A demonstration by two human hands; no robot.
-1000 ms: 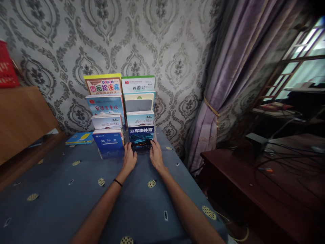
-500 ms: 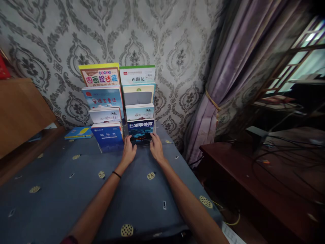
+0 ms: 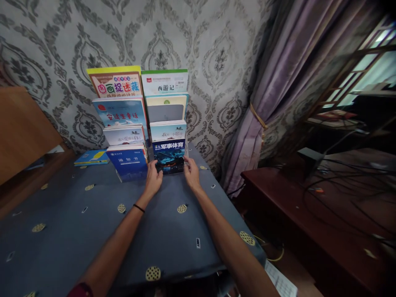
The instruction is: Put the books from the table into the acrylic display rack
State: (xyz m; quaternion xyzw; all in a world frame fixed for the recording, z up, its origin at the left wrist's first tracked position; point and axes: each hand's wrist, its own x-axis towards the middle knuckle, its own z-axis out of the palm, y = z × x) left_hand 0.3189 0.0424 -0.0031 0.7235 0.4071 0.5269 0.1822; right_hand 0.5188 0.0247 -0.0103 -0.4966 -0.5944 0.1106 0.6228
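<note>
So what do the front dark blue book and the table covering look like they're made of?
Dark blue book: paper with a glossy printed cover, judging by the sheen. Table covering: soft blue woven cloth, matte; it drapes over the edge, with pale round patterns.

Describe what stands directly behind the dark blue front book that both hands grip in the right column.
Behind the dark blue front book, held by the left hand and right hand, three more books rise in tiers: pale blue, cream-grey, white with green edge. Their lower covers are hidden.

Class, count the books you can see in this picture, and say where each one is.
9. Four in the rack's left column, four in its right column, one book lying flat on the table; others may be hidden.
</note>
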